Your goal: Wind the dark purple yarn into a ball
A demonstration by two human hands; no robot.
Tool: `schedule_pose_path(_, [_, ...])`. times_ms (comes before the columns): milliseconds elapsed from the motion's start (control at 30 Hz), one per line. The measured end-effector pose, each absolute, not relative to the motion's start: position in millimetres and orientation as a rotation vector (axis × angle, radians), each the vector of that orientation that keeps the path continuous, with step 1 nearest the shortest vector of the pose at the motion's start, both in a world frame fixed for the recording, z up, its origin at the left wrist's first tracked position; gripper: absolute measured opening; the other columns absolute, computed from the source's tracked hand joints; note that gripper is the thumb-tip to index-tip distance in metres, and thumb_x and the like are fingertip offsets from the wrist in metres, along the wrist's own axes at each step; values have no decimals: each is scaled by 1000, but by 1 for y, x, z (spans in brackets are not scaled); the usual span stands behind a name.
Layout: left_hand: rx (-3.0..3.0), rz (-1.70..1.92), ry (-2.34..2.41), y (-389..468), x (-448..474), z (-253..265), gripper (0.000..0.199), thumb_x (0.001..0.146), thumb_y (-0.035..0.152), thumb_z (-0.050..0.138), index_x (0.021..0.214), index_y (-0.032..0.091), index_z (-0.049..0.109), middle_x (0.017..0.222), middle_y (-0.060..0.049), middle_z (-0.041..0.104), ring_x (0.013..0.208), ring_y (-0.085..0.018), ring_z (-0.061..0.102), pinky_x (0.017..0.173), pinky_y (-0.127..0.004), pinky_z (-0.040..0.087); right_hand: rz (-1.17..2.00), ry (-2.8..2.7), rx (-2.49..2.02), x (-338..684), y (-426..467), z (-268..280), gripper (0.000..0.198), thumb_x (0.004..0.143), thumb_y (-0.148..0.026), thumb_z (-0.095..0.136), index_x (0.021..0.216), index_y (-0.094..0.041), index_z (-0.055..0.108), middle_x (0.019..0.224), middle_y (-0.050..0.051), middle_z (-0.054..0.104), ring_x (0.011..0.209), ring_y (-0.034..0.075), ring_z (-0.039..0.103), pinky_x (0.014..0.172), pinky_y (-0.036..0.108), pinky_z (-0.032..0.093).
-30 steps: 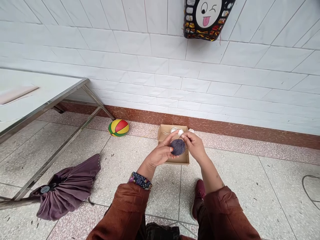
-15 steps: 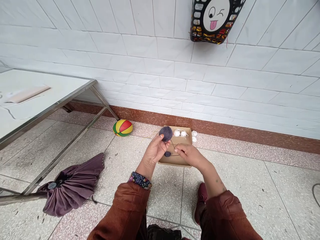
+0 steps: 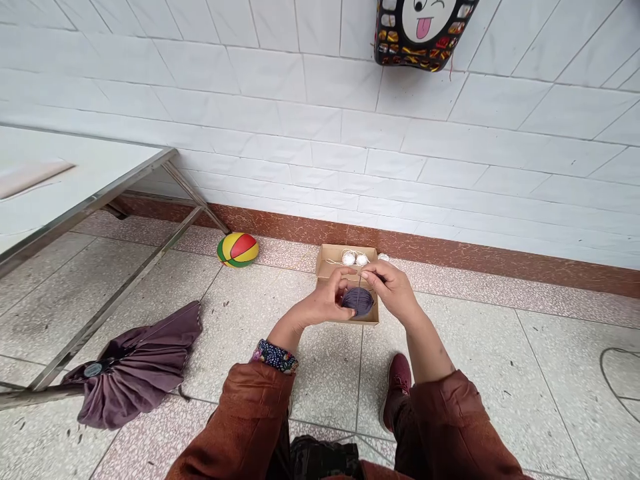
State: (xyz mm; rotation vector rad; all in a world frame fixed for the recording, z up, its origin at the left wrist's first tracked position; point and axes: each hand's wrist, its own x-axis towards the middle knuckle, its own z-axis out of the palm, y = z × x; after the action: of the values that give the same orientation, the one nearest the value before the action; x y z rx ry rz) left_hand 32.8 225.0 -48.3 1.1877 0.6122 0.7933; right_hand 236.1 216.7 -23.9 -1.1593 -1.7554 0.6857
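Observation:
My left hand (image 3: pixel 324 298) is closed around a dark grey-purple ball of yarn (image 3: pixel 358 303), thumb below and fingers above. A strand of the same yarn (image 3: pixel 359 283) runs up from the ball to my right hand (image 3: pixel 393 291), whose thumb and forefinger pinch it. Both hands are above an open cardboard box (image 3: pixel 326 253) on the floor. Inside its far part sit two small white yarn balls (image 3: pixel 349 258) with loose white thread. My hands and the ball cover much of the near part of the box.
A metal-framed table (image 3: pixel 145 162) stands left. On the floor are a colourful ball (image 3: pixel 238 249), a folded purple umbrella (image 3: pixel 145 363) and, far right, a dark cable (image 3: pixel 607 373). A white ball (image 3: pixel 383 257) sits beside the box. A black basket (image 3: pixel 410 57) hangs on the tiled wall.
My left hand has turned and moved right and down with the yarn ball. My right hand has risen, drawing the strand upward. The small dark ball in the box is now hidden.

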Motion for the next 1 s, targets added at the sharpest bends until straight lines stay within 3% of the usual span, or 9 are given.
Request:
schedule_pose_path(100, [1147,768,506,225,34,-44,76,67,16,84,135,29,53,99,-3,66,92,-20,63,81,-31,46,761,-1735,-1280,236,222,-41,23,98,-36,53,85,-23,66,80,2,66,77,19,60,74,31,48])
schedule_pose_path(233, [914,1032,547,232,31,-43,54,68,27,85,117,23,62,109,-6,66,98,-20,62,82,-31,46,871,-1835,-1332,231,223,-55,22,98,-32,49,84,-22,63,79,1,65,75,18,59,72,29,46])
schedule_pose_path(500, [1023,1144,1039,246,27,-51,36,65,21,80,96,19,64,90,-1,66,82,-16,57,77,-28,43,970,-2137,-1094,215,207,-30,26,103,-31,48,84,-22,64,78,-1,64,73,16,58,72,29,44])
schedule_pose_path(700, [1267,991,1041,242,30,-53,45,58,16,81,100,21,64,82,0,65,74,-16,55,69,-28,41,993,-1943,-959,223,197,1,25,101,-42,54,94,-24,69,87,3,70,78,18,63,73,31,49])
schedule_pose_path(867, [1431,822,837,230,34,-47,48,63,16,80,108,22,65,97,-4,64,86,-19,57,78,-32,44,831,-1656,-1065,234,207,-8,27,100,-44,55,90,-23,67,87,3,68,82,19,62,77,32,48])
schedule_pose_path(1000, [1383,725,615,224,36,-43,68,64,13,81,126,27,59,108,-5,62,98,-21,59,85,-33,44,779,-1523,-1248,239,218,-27,29,99,-48,54,90,-22,64,85,2,65,78,19,58,74,31,46])
